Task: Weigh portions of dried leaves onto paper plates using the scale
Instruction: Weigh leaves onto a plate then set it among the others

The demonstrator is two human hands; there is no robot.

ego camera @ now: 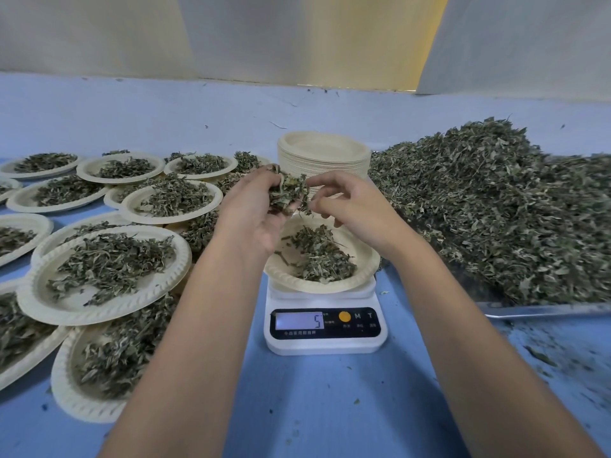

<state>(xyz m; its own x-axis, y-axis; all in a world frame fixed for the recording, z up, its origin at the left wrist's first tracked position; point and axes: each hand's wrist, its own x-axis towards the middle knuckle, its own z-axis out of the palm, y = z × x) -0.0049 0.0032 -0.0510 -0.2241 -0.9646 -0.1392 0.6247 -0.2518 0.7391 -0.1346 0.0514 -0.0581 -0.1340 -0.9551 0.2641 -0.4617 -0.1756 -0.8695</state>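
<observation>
A white digital scale [325, 328] stands in the middle of the blue table, its display reading 5. On it sits a paper plate [367, 269] with a small heap of dried leaves [317, 254]. Above the plate, my left hand [254, 209] cups a clump of dried leaves [288, 191]. My right hand [350, 206] is beside it, fingers curled, pinching at that clump. A large pile of loose dried leaves [496, 206] lies on a metal tray [542, 309] to the right.
A stack of unused paper plates [322, 153] stands behind the scale. Several filled plates [105, 272] overlap across the left of the table. Leaf crumbs [542, 355] litter the blue surface at right. A pale curtain hangs along the back.
</observation>
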